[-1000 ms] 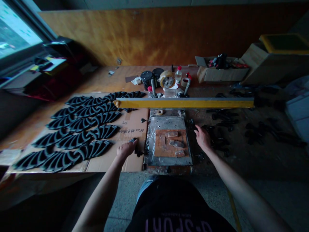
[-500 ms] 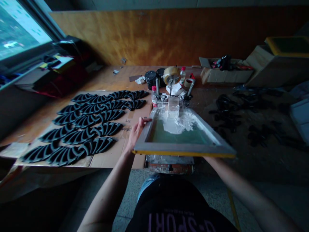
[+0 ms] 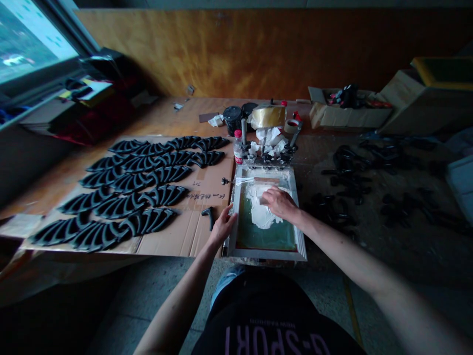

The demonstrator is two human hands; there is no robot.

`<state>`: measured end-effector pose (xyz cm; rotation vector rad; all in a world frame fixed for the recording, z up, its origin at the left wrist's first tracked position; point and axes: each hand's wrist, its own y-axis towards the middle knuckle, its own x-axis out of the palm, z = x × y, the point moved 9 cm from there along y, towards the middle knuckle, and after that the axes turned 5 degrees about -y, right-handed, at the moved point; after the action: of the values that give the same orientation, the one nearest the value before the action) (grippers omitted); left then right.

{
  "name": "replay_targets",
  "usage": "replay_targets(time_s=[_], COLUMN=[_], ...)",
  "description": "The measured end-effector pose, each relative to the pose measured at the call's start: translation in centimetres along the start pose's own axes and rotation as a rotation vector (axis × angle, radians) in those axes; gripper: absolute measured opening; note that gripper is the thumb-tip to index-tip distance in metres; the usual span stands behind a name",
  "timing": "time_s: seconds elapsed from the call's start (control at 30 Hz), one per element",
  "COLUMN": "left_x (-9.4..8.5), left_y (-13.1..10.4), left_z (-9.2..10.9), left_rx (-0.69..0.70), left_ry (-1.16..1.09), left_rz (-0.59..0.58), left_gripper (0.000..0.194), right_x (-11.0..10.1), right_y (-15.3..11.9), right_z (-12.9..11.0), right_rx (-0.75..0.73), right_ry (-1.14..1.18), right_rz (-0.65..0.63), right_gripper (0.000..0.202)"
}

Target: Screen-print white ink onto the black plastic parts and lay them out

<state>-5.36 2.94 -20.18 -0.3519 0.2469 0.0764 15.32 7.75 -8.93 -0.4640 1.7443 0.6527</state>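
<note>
A screen-printing frame (image 3: pixel 301 217) lies flat in front of me, with white paste (image 3: pixel 263 217) spread over the upper part of its green mesh (image 3: pixel 249 239). My right hand (image 3: pixel 279 202) is closed over the paste, on what looks like a small squeegee (image 3: pixel 264 199), mostly hidden by the fingers. Above it, a reddish-brown bar (image 3: pixel 266 180) lies across the mesh. My left hand (image 3: pixel 224 224) rests at the frame's left edge, fingers apart. Just left of that hand, a single black curved part (image 3: pixel 209 217) lies on the cardboard (image 3: pixel 192 236).
Rows of black curved parts (image 3: pixel 121 202) cover the cardboard at left. Behind the frame stand a clamp (image 3: pixel 268 157), a red-capped bottle (image 3: pixel 238 148), a tape roll (image 3: pixel 271 117) and black tubs (image 3: pixel 232 121). More black parts (image 3: pixel 347 182) lie at right, beyond them an open carton (image 3: pixel 343 116).
The raised frame has come down flat. My right hand has moved from under its front edge to above the paste and closed; my left hand has loosened and shifted slightly right and down.
</note>
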Motion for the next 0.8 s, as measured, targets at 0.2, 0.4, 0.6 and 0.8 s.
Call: replay_targets(time_s=[0.2,0.4,0.6,0.8], left_x=[0.1,0.1,0.5,-2.0], left_y=[0.0,-0.2,-0.9,-2.9], left_z=[-0.2,-0.1,1.7,9.7], left_rx=[0.004,0.002,-0.022,0.054], left_ry=[-0.028,-0.035,-0.101,-0.174], left_rz=[0.004,-0.015,-0.112,-0.051], left_gripper=[0.061,0.063,0.07,0.065], right_x=[-1.2,-0.7,-1.7,-8.7], right_y=[-4.4,-5.2,-2.1,3.3], right_z=[-3.2,-4.0,-1.8,9.5], right_rx=[-0.353,-0.258,-0.121,0.321], right_ry=[0.011,-0.092,0.061,0.056], right_rz=[-0.103,0.085,0.035,0.261], right_gripper=[0.015,0.021,0.024,0.046])
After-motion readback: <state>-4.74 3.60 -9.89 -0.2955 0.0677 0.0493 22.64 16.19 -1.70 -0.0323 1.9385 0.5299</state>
